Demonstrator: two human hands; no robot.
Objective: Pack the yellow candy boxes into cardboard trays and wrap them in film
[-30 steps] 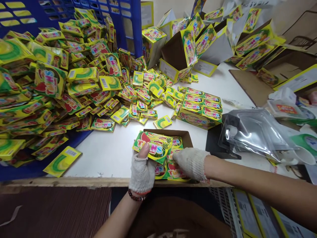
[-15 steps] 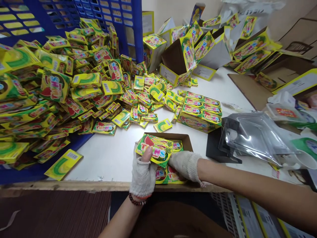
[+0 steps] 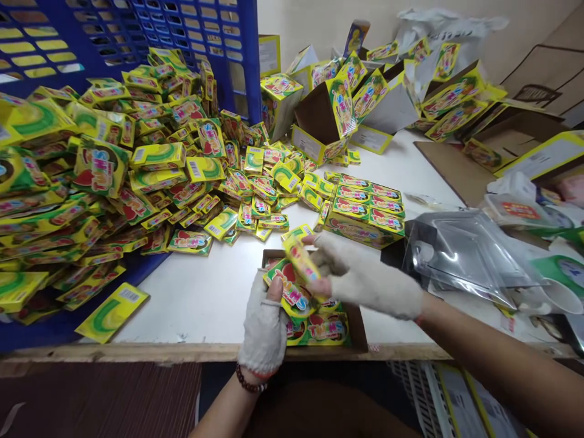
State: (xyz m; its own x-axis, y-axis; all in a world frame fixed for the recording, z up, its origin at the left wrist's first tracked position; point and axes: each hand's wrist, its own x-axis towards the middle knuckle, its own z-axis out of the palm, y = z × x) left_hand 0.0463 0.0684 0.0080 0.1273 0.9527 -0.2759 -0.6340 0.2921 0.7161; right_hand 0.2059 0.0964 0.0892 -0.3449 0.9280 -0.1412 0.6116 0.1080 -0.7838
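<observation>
My left hand (image 3: 264, 325), in a fingerless knit glove, grips a small stack of yellow candy packets (image 3: 283, 291) above a shallow brown cardboard tray (image 3: 358, 328). My right hand (image 3: 360, 277), in a white knit glove, pinches one yellow packet (image 3: 302, 260) edge-up just over that stack. More packets (image 3: 326, 328) lie flat inside the tray, near the table's front edge.
A big heap of loose packets (image 3: 137, 170) spills from a blue plastic crate (image 3: 196, 30) on the left. A packed display box (image 3: 367, 210) sits behind the tray. Open cartons (image 3: 337, 109) crowd the back. Clear plastic sheeting (image 3: 465, 249) lies right. One packet (image 3: 112, 310) lies at the front left.
My right hand has come up out of the tray and now holds a single packet above the stack. The left hand and its stack have barely shifted.
</observation>
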